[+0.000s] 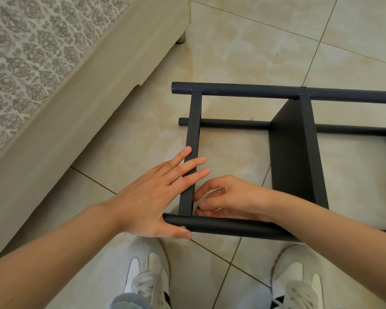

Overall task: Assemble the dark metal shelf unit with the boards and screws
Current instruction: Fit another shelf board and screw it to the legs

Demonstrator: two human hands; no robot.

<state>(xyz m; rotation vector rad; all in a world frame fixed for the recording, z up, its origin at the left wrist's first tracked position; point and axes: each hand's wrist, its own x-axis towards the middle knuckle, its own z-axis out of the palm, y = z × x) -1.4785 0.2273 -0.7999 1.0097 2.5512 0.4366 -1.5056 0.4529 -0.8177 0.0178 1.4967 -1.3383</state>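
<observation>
The dark metal shelf unit [294,157] lies on its side on the tiled floor, with round tubes running left to right and dark boards between them. My left hand [156,197] lies flat with straight fingers on the end board [193,139], its thumb under the near tube [227,226] beside a silver screw head [183,227]. My right hand [223,198] reaches inside the frame with curled fingers at the joint of end board and near tube, pinching something small that I cannot make out. A second screw [303,86] shows on the far tube.
A beige sofa [54,103] with a patterned cushion runs along the left, its leg [180,39] on the floor. My two white shoes [147,273] stand just in front of the near tube. Bare tiles [254,41] lie beyond the frame.
</observation>
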